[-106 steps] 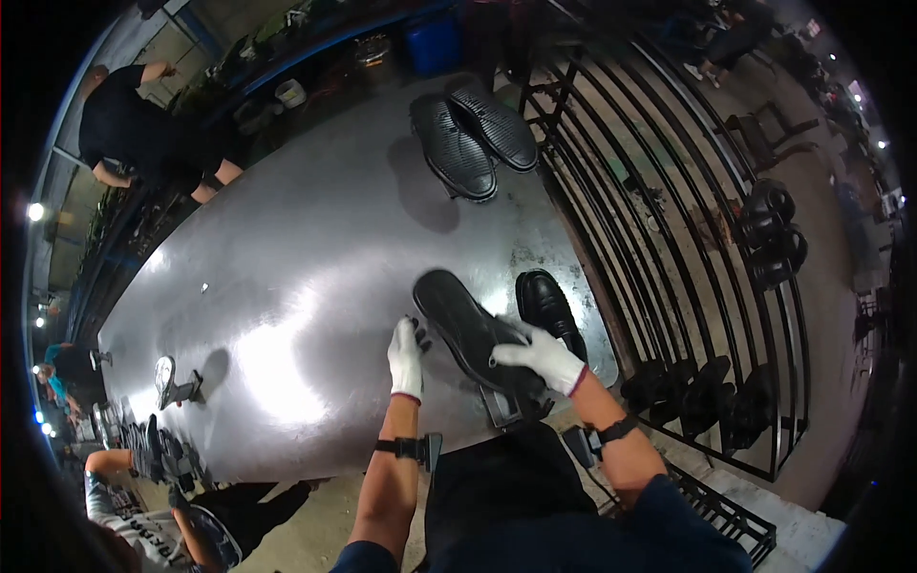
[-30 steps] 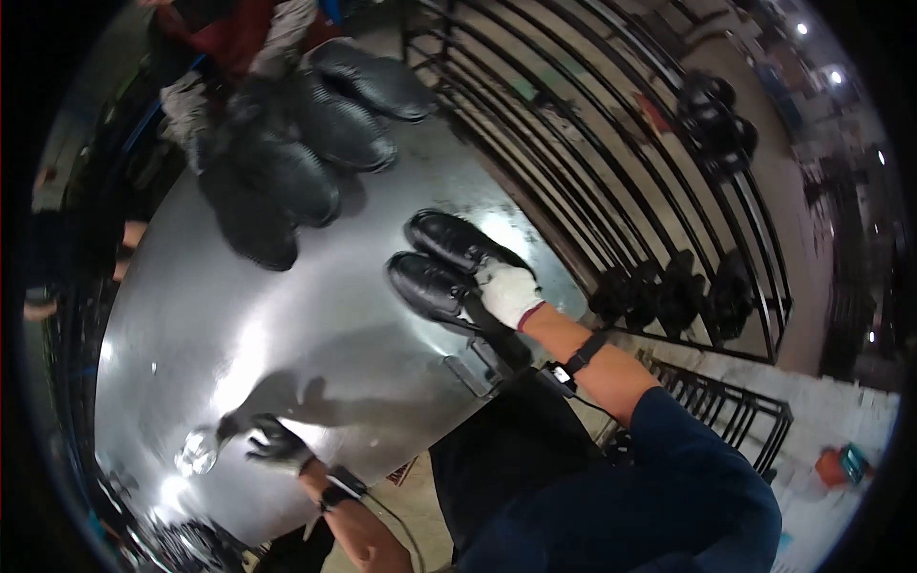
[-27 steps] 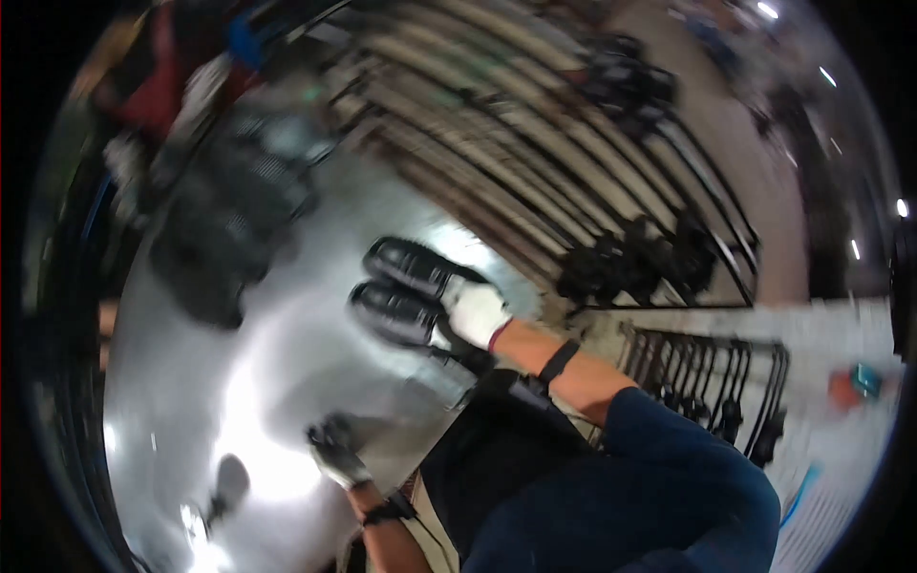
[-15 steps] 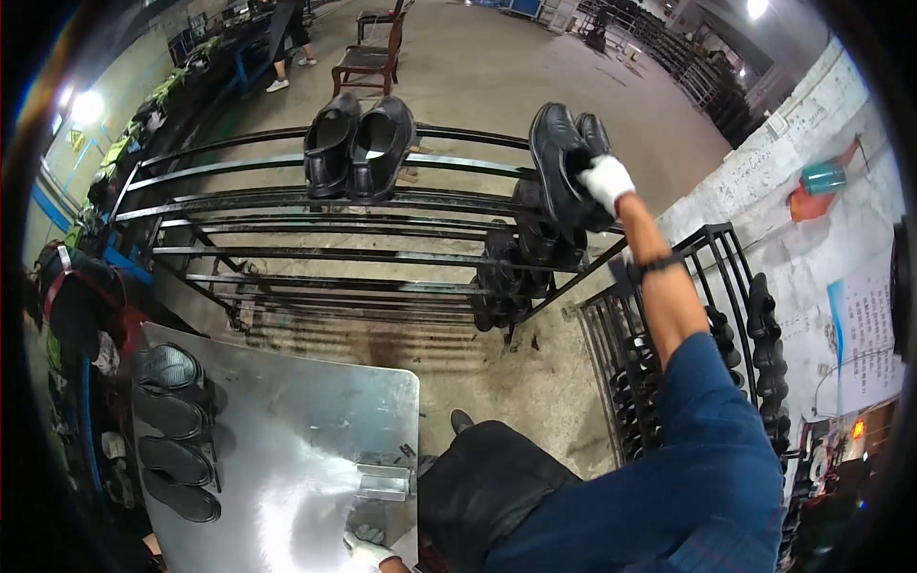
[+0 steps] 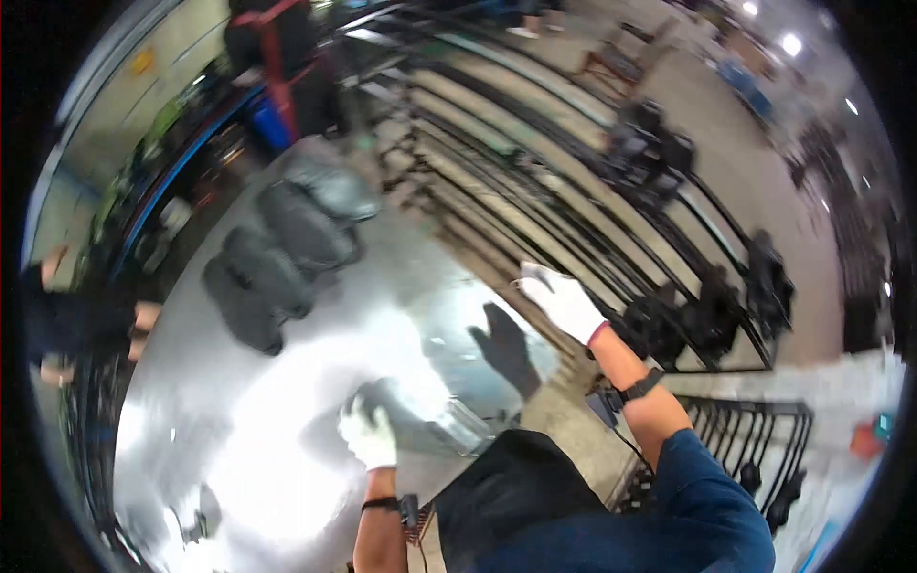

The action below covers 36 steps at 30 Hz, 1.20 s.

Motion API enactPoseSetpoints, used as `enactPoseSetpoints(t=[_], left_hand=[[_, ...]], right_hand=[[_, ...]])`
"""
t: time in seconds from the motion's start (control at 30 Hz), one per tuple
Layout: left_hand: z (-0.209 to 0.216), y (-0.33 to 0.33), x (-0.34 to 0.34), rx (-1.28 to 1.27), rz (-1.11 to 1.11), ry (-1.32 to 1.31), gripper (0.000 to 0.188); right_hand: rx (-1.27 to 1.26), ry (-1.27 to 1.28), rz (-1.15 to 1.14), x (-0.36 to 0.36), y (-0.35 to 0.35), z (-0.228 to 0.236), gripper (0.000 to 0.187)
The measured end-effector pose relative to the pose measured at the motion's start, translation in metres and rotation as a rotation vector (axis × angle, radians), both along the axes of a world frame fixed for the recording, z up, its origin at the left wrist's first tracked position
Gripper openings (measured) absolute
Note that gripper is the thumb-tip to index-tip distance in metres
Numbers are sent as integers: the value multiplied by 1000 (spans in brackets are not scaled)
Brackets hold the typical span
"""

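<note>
My left hand (image 5: 369, 435), in a white glove, is just over or on the shiny metal table (image 5: 382, 296), fingers apart and nothing seen in them. Beside it, a small metal bracket (image 5: 462, 427) lies near the table's edge. My right hand (image 5: 564, 303), also gloved, hangs in the air by the table's right edge; its fingers are stretched, with no thing visible in them. A shadow of a hand falls on the metal below it. Several black shoes (image 5: 310, 224) lie in a row at the table's far left, blurred by motion.
Beyond the table runs a black metal rack (image 5: 535, 158) carrying black shoes (image 5: 647, 158) on its top and more at its right end. Another rack (image 5: 755, 430) stands by the right wall. At the left, a co-worker's hands (image 5: 143, 325) are near the table edge. A chair (image 5: 616, 62) stands behind.
The view has swung left. My right hand has come off the black shoes on the rack and back toward the table. The left hand has come further into view over the metal.
</note>
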<state>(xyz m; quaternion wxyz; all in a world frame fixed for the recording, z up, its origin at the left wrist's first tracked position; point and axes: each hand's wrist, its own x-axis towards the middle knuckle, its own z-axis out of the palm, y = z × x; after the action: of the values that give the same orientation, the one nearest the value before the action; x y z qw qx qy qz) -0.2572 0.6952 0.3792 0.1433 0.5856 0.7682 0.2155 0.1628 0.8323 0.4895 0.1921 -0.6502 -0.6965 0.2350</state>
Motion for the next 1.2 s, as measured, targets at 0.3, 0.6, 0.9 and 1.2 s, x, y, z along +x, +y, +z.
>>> enactPoseSetpoints(t=[0.3, 0.6, 0.9, 1.2], left_hand=[[-31, 13, -38, 7, 69, 124, 58], [-32, 20, -33, 55, 89, 111, 59], [-67, 121, -31, -97, 269, -1317, 46], [-80, 76, -29, -98, -116, -482, 22]], right_hand=[[-626, 1333, -95, -290, 265, -7, 44], [-491, 1292, -359, -280, 148, -24, 31], [-776, 1025, -329, -207, -130, -3, 38], [-846, 634, -6, -157, -203, -18, 83]])
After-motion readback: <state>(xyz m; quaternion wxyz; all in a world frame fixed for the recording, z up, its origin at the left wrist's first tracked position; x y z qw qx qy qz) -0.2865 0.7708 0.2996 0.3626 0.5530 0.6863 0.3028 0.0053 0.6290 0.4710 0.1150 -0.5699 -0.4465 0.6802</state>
